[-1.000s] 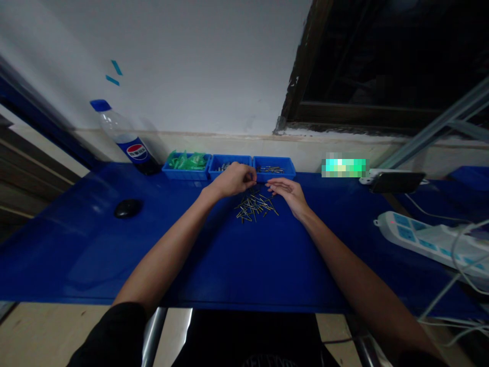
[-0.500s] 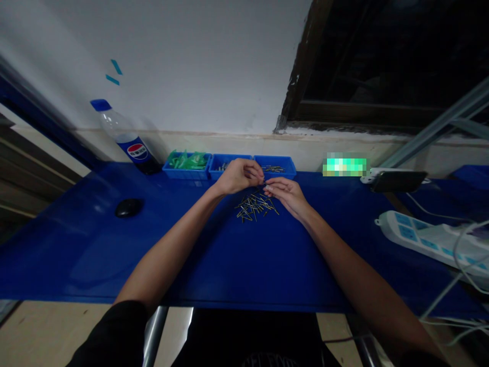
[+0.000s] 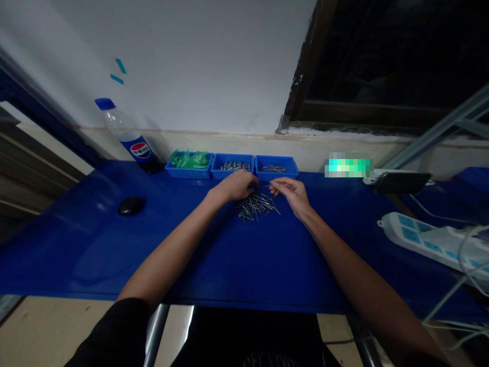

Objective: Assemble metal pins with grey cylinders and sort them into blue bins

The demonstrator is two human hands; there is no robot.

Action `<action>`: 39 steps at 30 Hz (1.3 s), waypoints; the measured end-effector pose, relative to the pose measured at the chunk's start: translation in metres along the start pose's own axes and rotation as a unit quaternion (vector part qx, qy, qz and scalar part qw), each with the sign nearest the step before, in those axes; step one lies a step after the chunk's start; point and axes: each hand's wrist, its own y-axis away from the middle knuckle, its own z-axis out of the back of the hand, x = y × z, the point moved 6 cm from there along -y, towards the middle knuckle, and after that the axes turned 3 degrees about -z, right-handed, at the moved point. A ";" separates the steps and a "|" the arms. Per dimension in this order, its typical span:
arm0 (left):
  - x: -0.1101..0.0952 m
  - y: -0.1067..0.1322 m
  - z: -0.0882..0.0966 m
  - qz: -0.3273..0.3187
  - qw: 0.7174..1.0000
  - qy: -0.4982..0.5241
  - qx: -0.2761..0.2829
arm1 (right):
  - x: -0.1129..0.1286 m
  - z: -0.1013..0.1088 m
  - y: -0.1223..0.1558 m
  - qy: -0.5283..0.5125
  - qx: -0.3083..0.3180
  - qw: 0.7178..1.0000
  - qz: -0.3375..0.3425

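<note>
A loose pile of thin metal pins (image 3: 259,206) lies on the blue table top (image 3: 229,255). My left hand (image 3: 237,185) rests at the pile's far left edge, fingers curled down onto the pins. My right hand (image 3: 291,191) is at the pile's far right edge, fingers pinched on one thin pin that points toward the left hand. Behind the hands stand three small blue bins: one with green parts (image 3: 189,164), one with grey metal pieces (image 3: 233,165) and one with dark pins (image 3: 275,167).
A soda bottle (image 3: 130,140) leans at the back left by the wall. A black mouse (image 3: 131,206) sits on the left. A phone on a stand (image 3: 401,181), a white power strip (image 3: 431,239) and cables occupy the right.
My left hand has come down from in front of the middle bin to the pile's edge. My right hand shifted slightly away, keeping its pinch.
</note>
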 end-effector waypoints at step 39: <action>-0.012 0.000 0.015 -0.030 0.991 0.121 -0.051 | -0.005 -0.004 0.001 0.004 0.042 0.999 -0.026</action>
